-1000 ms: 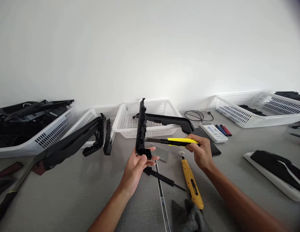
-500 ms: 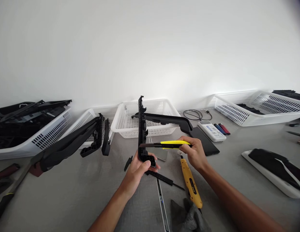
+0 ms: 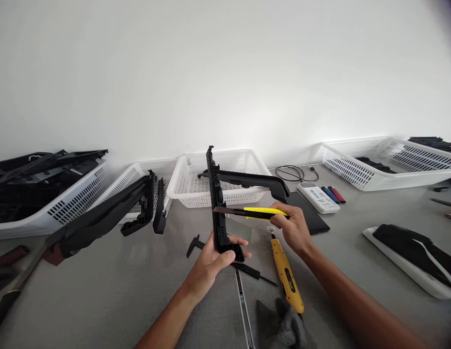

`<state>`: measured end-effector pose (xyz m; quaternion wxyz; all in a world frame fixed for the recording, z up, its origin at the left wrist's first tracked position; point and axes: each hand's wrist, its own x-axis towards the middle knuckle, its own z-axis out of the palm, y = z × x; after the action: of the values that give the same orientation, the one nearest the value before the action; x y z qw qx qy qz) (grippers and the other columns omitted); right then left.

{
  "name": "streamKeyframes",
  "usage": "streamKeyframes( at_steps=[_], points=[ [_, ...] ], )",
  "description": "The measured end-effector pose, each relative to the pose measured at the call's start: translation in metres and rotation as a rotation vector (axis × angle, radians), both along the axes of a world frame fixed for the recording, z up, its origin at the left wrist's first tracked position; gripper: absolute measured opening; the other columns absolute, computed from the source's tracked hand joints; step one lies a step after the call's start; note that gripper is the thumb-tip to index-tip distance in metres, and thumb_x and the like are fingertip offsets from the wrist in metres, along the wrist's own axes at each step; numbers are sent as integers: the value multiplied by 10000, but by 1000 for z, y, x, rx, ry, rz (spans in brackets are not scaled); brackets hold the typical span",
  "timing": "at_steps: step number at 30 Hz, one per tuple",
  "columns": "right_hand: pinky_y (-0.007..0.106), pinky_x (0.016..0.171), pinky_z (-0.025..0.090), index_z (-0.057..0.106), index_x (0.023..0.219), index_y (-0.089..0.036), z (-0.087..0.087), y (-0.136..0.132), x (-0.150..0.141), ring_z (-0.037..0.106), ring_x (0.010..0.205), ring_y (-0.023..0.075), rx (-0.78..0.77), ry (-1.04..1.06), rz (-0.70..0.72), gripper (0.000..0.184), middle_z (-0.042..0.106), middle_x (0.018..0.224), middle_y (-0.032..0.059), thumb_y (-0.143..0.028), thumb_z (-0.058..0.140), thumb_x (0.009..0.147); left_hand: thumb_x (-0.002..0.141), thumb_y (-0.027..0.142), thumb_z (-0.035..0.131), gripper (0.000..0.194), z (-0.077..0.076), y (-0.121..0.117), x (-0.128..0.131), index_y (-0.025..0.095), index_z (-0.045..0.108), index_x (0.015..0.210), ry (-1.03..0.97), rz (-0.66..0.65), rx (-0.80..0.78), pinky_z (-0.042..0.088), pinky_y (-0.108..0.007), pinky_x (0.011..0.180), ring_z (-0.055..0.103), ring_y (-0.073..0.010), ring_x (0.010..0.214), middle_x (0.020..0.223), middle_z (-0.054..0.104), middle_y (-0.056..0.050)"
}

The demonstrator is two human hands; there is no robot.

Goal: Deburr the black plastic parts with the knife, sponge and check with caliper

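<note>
My left hand (image 3: 211,264) grips the lower end of a long black plastic trim piece (image 3: 218,218), which stands up with its far end leaning slightly left. Thumb and fingers wrap around its short bent foot. In my right hand (image 3: 293,225) is a yellow and black utility knife (image 3: 262,213), held level with its blade extended to the left. The blade lies against or just in front of the trim's middle; I cannot tell whether it touches. Beneath my left hand, a black caliper (image 3: 249,270) rests on the table, partly hidden by the hand and trim.
White baskets (image 3: 191,198) line the wall, with another black trim piece (image 3: 252,180) lying across the middle one. A yellow rotary tool (image 3: 287,276), grey gloves (image 3: 281,325) and a steel ruler (image 3: 243,303) lie in front. Black trim parts (image 3: 105,213) lean on the left baskets.
The trim has tilted and its lower end has shifted right and toward me with my left hand. The knife blade now crosses it higher up. More of the caliper shows.
</note>
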<state>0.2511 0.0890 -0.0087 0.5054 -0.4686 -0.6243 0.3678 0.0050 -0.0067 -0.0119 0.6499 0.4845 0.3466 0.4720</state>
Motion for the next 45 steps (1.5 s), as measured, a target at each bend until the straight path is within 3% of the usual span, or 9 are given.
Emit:
streamKeyframes(
  at_steps=[5,11,15,20,28,31,35,39,45],
  points=[
    [291,554,304,630,639,-206,-2,0,-1,404,574,154,-35,-42,109,162,475,572,-29,-327,567,726,1082,542,562,409,-2,1,4,193,665,1267,-32,151,-75,600,-421,846,787,-285,924,1070,762,-94],
    [292,575,318,677,684,-202,4,-2,0,442,606,160,67,-49,-46,169,529,624,-19,-318,573,748,1051,533,588,517,-1,2,7,193,571,1440,18,265,-74,572,-396,801,746,-240,751,847,733,-13],
    [293,567,317,638,644,-205,4,0,1,423,582,155,25,-52,52,163,497,580,-28,-317,566,739,1024,433,594,398,-2,3,6,190,595,1340,-17,265,-92,574,-394,787,752,-243,736,849,727,-11],
    [288,566,325,667,671,-197,2,-1,1,451,600,161,-5,-89,160,149,534,616,-15,-296,580,742,1061,499,546,332,0,4,3,195,640,1155,53,282,-80,573,-370,738,754,-225,714,969,740,-43],
    [284,582,350,680,713,-202,4,-4,0,472,623,169,48,-89,66,155,557,653,-11,-295,578,784,959,290,579,172,5,5,4,200,640,1093,102,319,-77,541,-336,680,736,-205,729,1024,743,-56],
    [287,586,345,665,695,-203,3,-3,1,470,620,168,28,-84,89,149,551,643,-13,-291,574,773,858,205,601,282,6,4,3,206,645,1136,84,280,-80,516,-309,624,696,-176,719,1140,733,-69],
    [286,569,311,654,685,-199,1,0,1,425,597,155,-40,-86,190,145,516,617,-22,-295,571,756,957,347,619,234,4,3,4,197,658,1133,68,286,-68,486,-282,566,625,-135,650,1146,724,-79],
    [286,583,333,669,718,-201,-1,3,1,448,617,163,-4,-75,79,164,531,647,-19,-311,563,780,1017,532,616,333,1,4,5,201,638,987,94,343,-71,459,-260,525,568,-119,594,954,695,-33],
    [289,586,345,667,709,-209,-1,2,2,465,625,171,18,-82,50,155,535,644,-19,-303,566,779,982,469,669,267,2,4,7,212,652,1053,28,338,-118,486,-276,569,595,-132,613,959,704,-23]
  ],
)
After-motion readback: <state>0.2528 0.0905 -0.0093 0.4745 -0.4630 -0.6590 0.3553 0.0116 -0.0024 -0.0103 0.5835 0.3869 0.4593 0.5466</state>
